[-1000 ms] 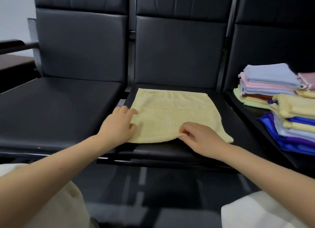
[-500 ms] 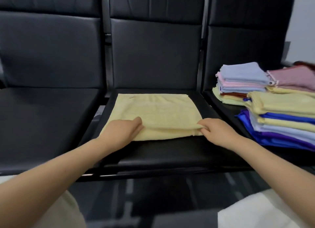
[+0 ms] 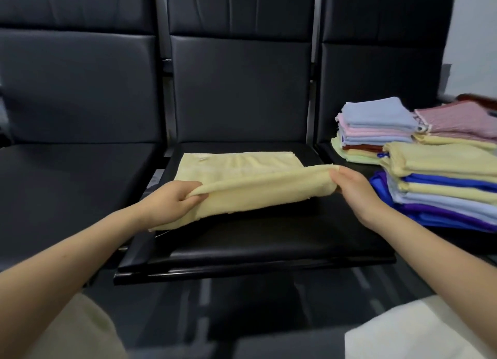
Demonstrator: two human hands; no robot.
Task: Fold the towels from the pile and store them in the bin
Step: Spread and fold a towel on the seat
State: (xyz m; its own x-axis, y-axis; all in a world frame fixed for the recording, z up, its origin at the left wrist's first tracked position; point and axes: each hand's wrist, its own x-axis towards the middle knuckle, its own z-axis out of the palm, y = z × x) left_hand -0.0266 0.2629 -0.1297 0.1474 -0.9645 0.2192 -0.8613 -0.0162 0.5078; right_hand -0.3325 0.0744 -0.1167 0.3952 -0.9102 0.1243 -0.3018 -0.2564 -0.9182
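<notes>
Seats of black padded leather stand in a row, and the leftmost one carries nothing visible. Next along, the left hand grips the near left edge of a pale yellow towel, thumb on top and fingers curled under the cloth. The towel lies on the middle seat; its far part rests flat while the near edge is lifted off the cushion between the two hands. The right hand holds the near right corner, fingers closed round the cloth. Further right, on the third seat, sit stacks of folded towels in blue, pink, yellow, purple and red, just beside the right hand but apart from it.
</notes>
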